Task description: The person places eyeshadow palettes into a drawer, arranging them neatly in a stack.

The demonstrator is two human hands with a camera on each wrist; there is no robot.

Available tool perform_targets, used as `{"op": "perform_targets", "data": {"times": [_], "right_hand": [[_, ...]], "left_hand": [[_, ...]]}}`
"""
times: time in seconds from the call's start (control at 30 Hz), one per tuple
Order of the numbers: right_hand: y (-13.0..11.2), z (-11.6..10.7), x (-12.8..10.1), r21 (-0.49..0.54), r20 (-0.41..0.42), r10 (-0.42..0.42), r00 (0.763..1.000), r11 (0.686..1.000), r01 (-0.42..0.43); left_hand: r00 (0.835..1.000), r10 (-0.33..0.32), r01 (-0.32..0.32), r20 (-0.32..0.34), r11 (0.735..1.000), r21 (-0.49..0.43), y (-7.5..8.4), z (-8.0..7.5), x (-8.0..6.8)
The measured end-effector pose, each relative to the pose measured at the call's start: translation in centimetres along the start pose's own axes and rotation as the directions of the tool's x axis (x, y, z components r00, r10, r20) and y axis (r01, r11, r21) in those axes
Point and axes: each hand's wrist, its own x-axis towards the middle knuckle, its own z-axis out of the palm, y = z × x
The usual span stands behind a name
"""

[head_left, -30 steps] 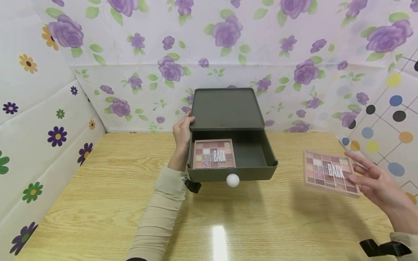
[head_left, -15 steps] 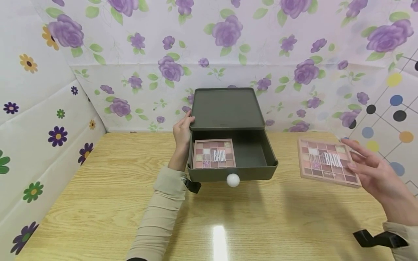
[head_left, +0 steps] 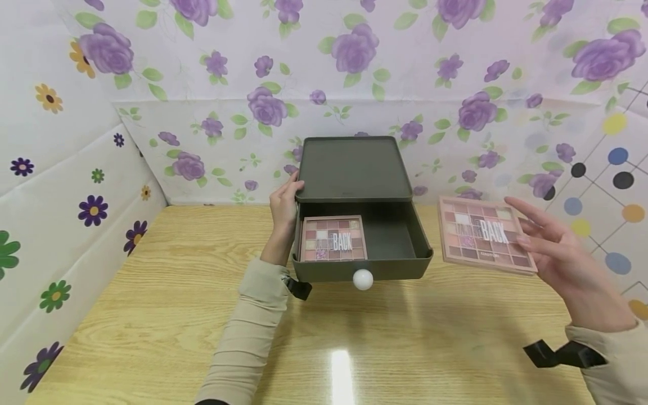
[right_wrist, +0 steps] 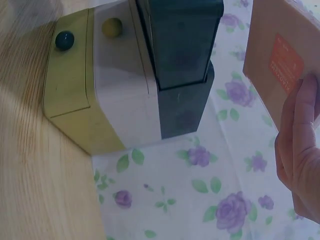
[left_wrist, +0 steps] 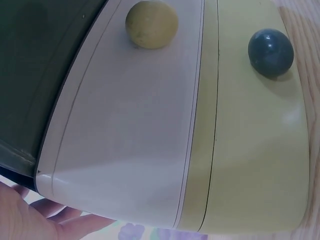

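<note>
A drawer unit (head_left: 354,169) stands against the back of the table, its dark green top drawer (head_left: 354,271) pulled out by a white knob (head_left: 363,279). Inside, on the left, lies a pink eyeshadow palette (head_left: 334,238); the drawer's right part is bare. My left hand (head_left: 284,205) rests along the unit's left side, thumb at the top edge. To the right of the drawer, my right hand (head_left: 552,242) holds a second, similar eyeshadow palette (head_left: 486,233) by its right edge, above the table, tilted. Its plain pink underside with an orange label shows in the right wrist view.
Below the dark drawer are a white drawer (left_wrist: 125,115) with a cream knob (left_wrist: 151,24) and a yellow drawer (left_wrist: 255,150) with a dark knob (left_wrist: 270,53), both closed. A wood-grain table (head_left: 192,315) carries the unit. Flowered sheets (head_left: 212,67) hang behind and at the sides.
My right hand has carried the palette leftward and up, nearer the drawer's right side. The left hand, the unit and the palette inside have stayed in place.
</note>
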Motion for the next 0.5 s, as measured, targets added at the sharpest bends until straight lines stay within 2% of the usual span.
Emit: {"op": "perform_targets", "data": {"times": [0.17,0.3,0.5], "right_hand": [[0.1,1.5,1.3,-0.06,-0.031,0.034,0.999,0.998,-0.036],[0.3,2.7,2.7,-0.048,-0.014,0.049,0.999,0.998,-0.05],[0.6,4.6,4.4,-0.043,-0.071,0.112,0.991,0.992,-0.115]], "left_hand": [[0.999,-0.033,0.036,0.038,0.998,-0.055,0.0,-0.2,0.0],[0.992,-0.079,0.084,0.095,0.995,-0.053,0.1,-0.5,0.1],[0.962,-0.186,0.183,0.2,0.983,0.034,0.5,-1.5,0.0]]}}
